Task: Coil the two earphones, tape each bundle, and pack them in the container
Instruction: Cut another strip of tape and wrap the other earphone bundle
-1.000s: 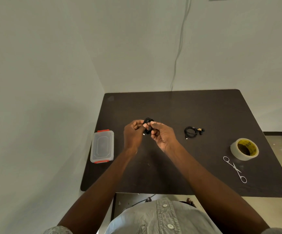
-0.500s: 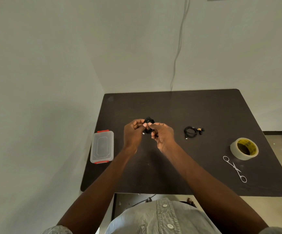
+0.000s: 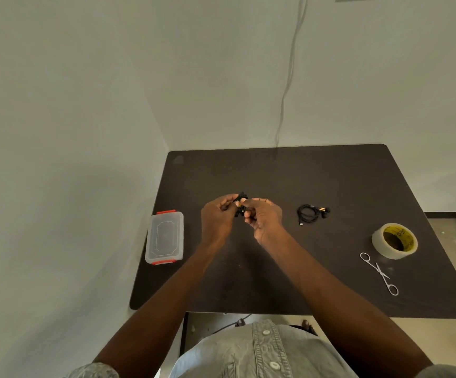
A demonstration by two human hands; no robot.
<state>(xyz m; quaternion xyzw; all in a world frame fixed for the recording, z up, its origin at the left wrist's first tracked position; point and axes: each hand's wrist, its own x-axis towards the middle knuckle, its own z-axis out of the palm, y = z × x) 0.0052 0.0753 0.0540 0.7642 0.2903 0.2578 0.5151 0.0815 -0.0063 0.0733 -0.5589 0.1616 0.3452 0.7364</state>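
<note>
Above the middle of the dark table, my left hand [image 3: 217, 218] and my right hand [image 3: 263, 218] together pinch a small black earphone bundle [image 3: 240, 207], mostly hidden between the fingers. A second black earphone [image 3: 310, 213] lies loosely coiled on the table to the right of my hands. A clear plastic container [image 3: 164, 237] with red clips and its lid on sits at the table's left edge. At the right stand a roll of clear tape [image 3: 394, 240] and small silver scissors [image 3: 379, 272] in front of it.
The dark table [image 3: 289, 173] is pushed into a corner, with white walls at the left and back. A thin cable [image 3: 289, 77] runs down the back wall. Floor shows past the right and front edges.
My hands stay at the same spot; the fingers shift slightly around the bundle. Everything else on the table is unmoved.
</note>
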